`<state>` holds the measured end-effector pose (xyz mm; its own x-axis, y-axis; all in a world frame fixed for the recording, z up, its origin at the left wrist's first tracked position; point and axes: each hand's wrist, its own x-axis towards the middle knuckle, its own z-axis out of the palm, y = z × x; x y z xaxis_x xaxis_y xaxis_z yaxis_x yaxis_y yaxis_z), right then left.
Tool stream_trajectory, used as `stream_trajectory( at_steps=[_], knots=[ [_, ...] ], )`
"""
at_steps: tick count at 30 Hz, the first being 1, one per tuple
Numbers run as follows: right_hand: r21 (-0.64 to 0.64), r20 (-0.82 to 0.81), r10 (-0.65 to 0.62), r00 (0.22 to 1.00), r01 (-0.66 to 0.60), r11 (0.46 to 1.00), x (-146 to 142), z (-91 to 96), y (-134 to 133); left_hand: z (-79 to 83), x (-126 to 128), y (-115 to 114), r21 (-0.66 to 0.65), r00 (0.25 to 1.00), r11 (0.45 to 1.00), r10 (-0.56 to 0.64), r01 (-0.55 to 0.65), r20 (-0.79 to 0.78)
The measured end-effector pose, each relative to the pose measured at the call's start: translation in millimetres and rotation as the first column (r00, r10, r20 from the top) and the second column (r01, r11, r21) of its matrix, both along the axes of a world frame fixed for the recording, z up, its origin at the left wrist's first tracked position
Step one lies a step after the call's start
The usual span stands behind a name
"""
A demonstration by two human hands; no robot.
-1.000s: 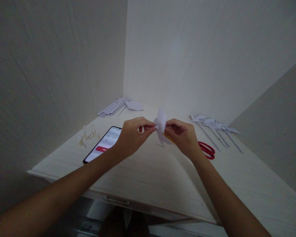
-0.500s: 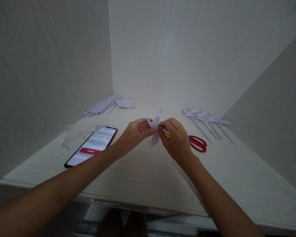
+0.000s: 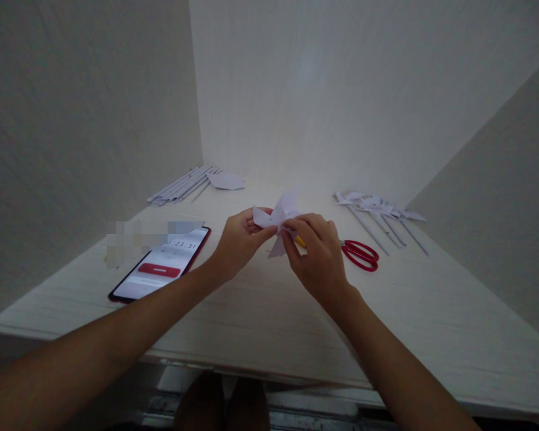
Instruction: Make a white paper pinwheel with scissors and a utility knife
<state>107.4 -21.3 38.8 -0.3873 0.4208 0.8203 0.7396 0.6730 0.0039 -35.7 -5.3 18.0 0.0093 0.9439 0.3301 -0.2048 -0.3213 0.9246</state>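
A white paper pinwheel (image 3: 284, 206) with folded blades is held up between my two hands, above the middle of the table. My left hand (image 3: 236, 245) pinches it from the left, thumb in front and fingers behind. With thumb and fingertips, my right hand (image 3: 321, 254) grips it at its centre; whether a small pin is between those fingertips cannot be seen. Behind the right hand, part of a yellow object (image 3: 300, 241) shows. Red-handled scissors (image 3: 362, 256) lie just right of that hand, their blades mostly hidden.
A phone (image 3: 159, 269) showing a running timer lies on the white table (image 3: 251, 323) at left. Rolled paper sticks (image 3: 179, 187) and paper pieces (image 3: 226, 180) are at the back left. Several paper pinwheels on sticks (image 3: 375, 206) lie at the back right. Walls enclose the table's back and sides.
The pinwheel has turned so that its blades face me more openly. My right fingertips have moved slightly left, onto its centre. The view has shifted a little.
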Motion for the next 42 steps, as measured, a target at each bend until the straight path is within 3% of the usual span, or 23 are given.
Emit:
stream_trajectory(
  at_steps=[3,5,6,8,10,11,13,17,23,27,31,34,39,42],
  knots=[
    [-0.053,-0.262,-0.002,0.965,-0.012,0.999,8,9.6,-2,-1.8,-5,1,0.069,0.987,0.996,0.071,-0.062,-0.146],
    [-0.214,-0.438,-0.069,0.896,-0.029,0.976,16,13.7,3,-2.6,-8,1,0.115,0.966,0.99,0.109,-0.084,-0.233],
    [-0.343,-0.498,-0.092,0.862,-0.098,0.934,19,14.1,7,-2.8,-9,0,0.137,0.956,0.987,0.12,-0.086,-0.267],
    [-0.594,-0.537,-0.089,0.839,-0.3,0.747,24,11.7,16,-3.1,-10,0,0.182,0.934,0.98,0.142,-0.085,-0.327],
    [-0.719,-0.552,-0.062,0.832,-0.437,0.54,27,6.8,22,-3.0,-11,0,0.231,0.905,0.97,0.165,-0.077,-0.391],
    [-0.742,-0.564,-0.052,0.824,-0.478,0.47,27,4.4,23,-2.8,-11,-1,0.255,0.889,0.964,0.179,-0.073,-0.422],
    [-0.74,-0.608,-0.049,0.793,-0.543,0.396,27,1.4,24,-2.1,-11,-2,0.292,0.857,0.954,0.208,-0.071,-0.471],
    [-0.732,-0.643,-0.043,0.765,-0.597,0.328,29,3.1,19,-0.3,-11,-5,0.322,0.823,0.944,0.236,-0.069,-0.516],
    [-0.744,-0.62,0.006,0.785,-0.59,0.315,32,5.1,17,3.2,-10,-7,0.246,0.857,0.969,0.148,-0.025,-0.493],
    [-0.722,-0.606,0.01,0.796,-0.555,0.414,30,0.3,17,3.9,-9,-6,0.137,0.917,0.989,-0.003,0.063,-0.398],
    [-0.694,-0.601,-0.043,0.798,-0.494,0.523,23,-4.7,14,0.5,-6,-5,0.01,0.973,0.988,-0.15,0.154,-0.178],
    [-0.67,-0.642,-0.075,0.763,-0.51,0.54,18,-8.3,13,-3.3,-4,-5,-0.04,0.979,0.979,-0.201,0.199,-0.041],
    [-0.649,-0.677,-0.071,0.732,-0.549,0.527,17,-6.8,13,-6.8,-5,-4,-0.084,0.978,0.974,-0.208,0.208,0.007],
    [-0.58,-0.684,-0.044,0.728,-0.507,0.637,26,3.6,11,-7.2,-6,-4,-0.106,0.982,0.976,-0.189,0.189,0.017]
  ],
)
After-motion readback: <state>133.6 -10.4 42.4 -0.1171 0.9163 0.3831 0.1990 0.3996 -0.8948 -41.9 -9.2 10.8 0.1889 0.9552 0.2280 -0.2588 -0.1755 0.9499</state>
